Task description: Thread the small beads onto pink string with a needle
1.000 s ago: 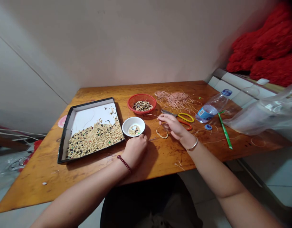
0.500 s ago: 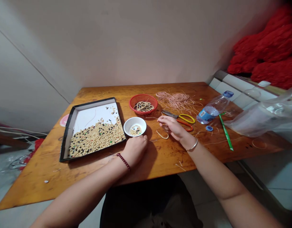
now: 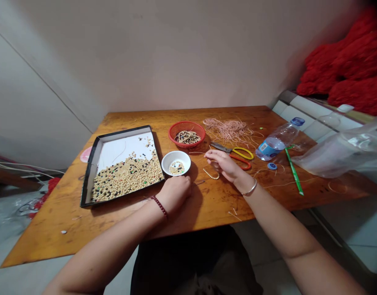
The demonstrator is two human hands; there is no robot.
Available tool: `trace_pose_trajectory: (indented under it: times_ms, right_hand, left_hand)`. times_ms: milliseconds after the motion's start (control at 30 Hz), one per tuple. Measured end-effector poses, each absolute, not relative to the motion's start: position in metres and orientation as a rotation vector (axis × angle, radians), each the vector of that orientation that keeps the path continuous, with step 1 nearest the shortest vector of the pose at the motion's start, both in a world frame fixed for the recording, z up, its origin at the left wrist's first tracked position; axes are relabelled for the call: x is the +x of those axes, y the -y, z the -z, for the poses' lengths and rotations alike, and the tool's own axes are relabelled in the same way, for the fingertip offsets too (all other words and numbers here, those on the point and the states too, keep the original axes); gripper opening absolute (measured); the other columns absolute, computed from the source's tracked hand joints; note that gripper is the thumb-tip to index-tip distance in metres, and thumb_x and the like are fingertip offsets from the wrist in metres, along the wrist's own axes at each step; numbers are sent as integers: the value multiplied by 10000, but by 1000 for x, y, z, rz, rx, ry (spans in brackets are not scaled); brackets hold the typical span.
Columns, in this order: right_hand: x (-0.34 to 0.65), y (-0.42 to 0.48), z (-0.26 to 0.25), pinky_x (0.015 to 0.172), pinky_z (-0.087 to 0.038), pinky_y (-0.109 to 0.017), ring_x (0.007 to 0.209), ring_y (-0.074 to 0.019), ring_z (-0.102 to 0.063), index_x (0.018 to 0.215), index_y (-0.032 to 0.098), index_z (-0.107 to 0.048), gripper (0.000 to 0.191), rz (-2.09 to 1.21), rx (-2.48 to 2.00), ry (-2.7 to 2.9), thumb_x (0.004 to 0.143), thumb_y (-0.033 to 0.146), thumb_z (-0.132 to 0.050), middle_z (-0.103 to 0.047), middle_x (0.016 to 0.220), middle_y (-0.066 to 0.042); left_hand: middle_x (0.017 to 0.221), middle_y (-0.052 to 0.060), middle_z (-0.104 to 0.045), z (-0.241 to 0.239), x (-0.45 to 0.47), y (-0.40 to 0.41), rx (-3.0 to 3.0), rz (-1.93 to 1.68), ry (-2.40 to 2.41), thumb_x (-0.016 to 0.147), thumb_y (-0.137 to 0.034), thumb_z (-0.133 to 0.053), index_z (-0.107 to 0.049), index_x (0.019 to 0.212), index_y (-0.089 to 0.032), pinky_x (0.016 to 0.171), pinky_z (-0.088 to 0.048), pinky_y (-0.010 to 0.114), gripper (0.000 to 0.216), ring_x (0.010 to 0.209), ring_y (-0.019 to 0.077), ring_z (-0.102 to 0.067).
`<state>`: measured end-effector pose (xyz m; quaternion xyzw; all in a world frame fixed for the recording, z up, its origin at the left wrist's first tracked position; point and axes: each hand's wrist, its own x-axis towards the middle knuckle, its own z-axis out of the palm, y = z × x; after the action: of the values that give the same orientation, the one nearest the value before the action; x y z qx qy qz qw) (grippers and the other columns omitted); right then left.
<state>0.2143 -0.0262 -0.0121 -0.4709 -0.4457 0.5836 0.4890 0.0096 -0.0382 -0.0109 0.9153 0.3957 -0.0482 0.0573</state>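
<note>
My right hand (image 3: 222,164) pinches a thin cord with a short run of cream beads (image 3: 211,175) hanging from it onto the wooden table (image 3: 206,200). My left hand (image 3: 176,191) rests closed on the table just in front of a small white bowl (image 3: 176,163) of beads; what its fingers hold is hidden. A black-rimmed tray (image 3: 96,162) with many cream and dark beads lies to the left of the bowl. A red basket (image 3: 187,133) with beaded strands stands behind the bowl.
Scissors with yellow and orange handles (image 3: 242,156) lie right of my right hand, behind them a heap of pinkish cord (image 3: 228,129). A plastic bottle (image 3: 277,140), its blue cap (image 3: 271,166), a green stick (image 3: 294,171) and a clear plastic bag (image 3: 344,153) lie at the right.
The view has shifted slightly, so everything sits a little further right. Both hands stay nearly where they were.
</note>
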Motion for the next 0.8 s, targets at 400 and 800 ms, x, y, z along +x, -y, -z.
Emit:
trace_pose_trajectory:
  times_ms: [400,800]
  right_hand:
    - [213,27,7,398,-63,-211,393,-7,-223,761,169,-545,245,-1440,-1191,1095,711,377,-663,-514,687,55]
    - [209,23,14,427,-207,-204,471,-52,-355,744,161,-547,216,-1226,-1270,1263,754,370,-600,-509,658,36]
  left_hand:
    - [852,116,-632,20,14,39,2872,-4,-1028,924,-180,-393,-574,907,-96,684,-505,302,201,725,189,-629]
    - [735,48,-638,18,15,32,2665,-307,-986,907,-208,-466,-552,776,-156,603,-405,246,165,640,152,-585]
